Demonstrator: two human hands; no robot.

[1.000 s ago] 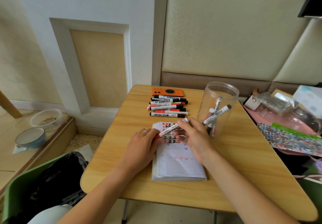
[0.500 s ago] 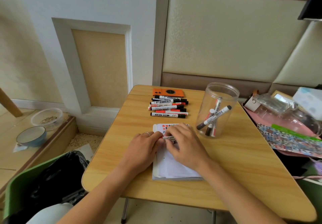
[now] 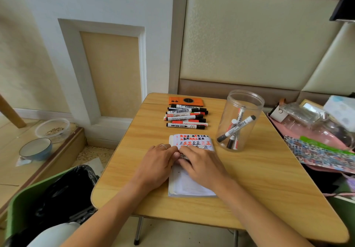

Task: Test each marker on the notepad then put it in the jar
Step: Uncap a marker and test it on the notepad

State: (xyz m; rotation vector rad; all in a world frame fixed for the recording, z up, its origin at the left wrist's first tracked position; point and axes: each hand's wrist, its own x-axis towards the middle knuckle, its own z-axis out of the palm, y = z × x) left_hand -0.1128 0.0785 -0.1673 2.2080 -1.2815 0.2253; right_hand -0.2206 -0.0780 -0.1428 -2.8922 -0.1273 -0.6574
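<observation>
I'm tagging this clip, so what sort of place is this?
Probably a home room: a small folding table against a padded wall panel, pet bowls on the floor, a lined bin beside it.

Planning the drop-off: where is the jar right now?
In the head view the clear jar stands upright on the table's right side, beside the notepad, markers inside.

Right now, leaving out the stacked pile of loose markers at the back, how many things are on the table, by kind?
Jar: 1
Markers in it: 3
Held marker, mostly hidden, gripped by left hand and right hand: 1
Notepad: 1
Orange phone: 1
Total: 7
</observation>
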